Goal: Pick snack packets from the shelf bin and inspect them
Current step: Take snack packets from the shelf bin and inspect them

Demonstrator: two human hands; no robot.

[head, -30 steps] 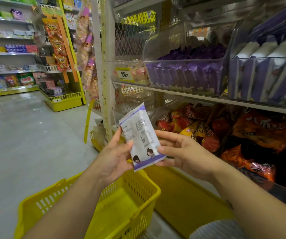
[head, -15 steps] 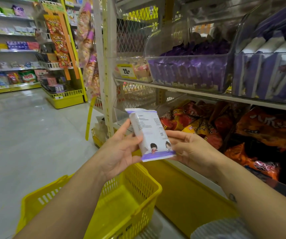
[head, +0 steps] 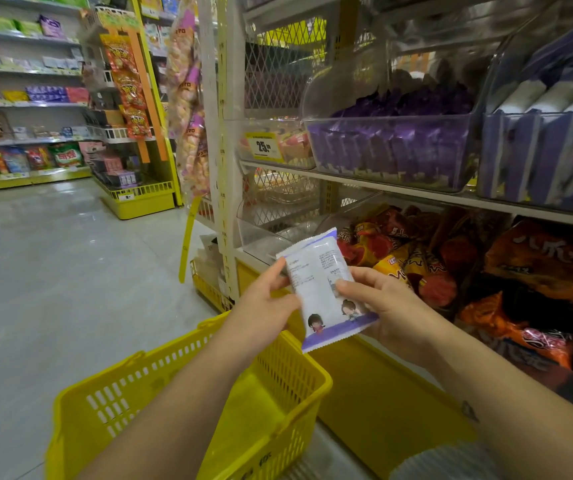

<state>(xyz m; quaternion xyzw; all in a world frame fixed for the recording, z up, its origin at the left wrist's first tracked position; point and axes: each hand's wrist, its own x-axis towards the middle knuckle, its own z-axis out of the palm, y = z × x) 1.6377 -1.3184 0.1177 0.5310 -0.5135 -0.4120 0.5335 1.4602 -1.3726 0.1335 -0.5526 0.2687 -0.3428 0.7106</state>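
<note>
Packet: white snack packet (head: 325,289) with purple ends, held above the yellow basket (head: 188,403), beside the shelf bin (head: 392,147).
Axis: long axis near upright, top tilted left; printed back faces the camera.
Left hand (head: 264,306): pinching the packet's left edge.
Right hand (head: 385,306): gripping its right edge.

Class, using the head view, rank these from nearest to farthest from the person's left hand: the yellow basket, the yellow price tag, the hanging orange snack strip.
From the left hand:
1. yellow basket, just below, on that arm.
2. yellow price tag, above, on the shelf edge.
3. hanging orange snack strip, far up-left across the aisle.
</note>
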